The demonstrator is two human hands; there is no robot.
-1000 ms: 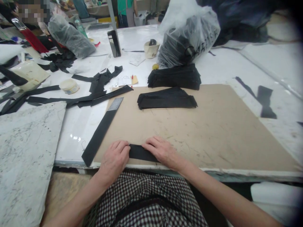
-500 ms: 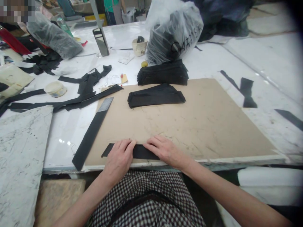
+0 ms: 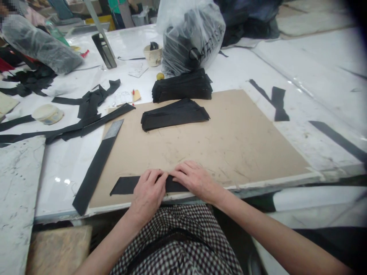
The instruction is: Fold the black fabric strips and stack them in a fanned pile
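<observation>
A tan cardboard sheet (image 3: 229,145) lies on the white table (image 3: 65,172). Near its front edge, a black fabric strip (image 3: 126,186) runs under the left hand (image 3: 148,194) and right hand (image 3: 195,181), resting just apart; their thumbs are hidden, so any pinch cannot be told.

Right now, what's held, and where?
The left hand and right hand press a black fabric strip flat on the cardboard sheet, left across its middle, right at its right end.

From where I'm watching, a long glossy white tabletop (image 3: 65,194) runs through the workshop, a mottled white slab (image 3: 17,194) at left, a co-worker's green shirt (image 3: 115,5) beyond.
</observation>
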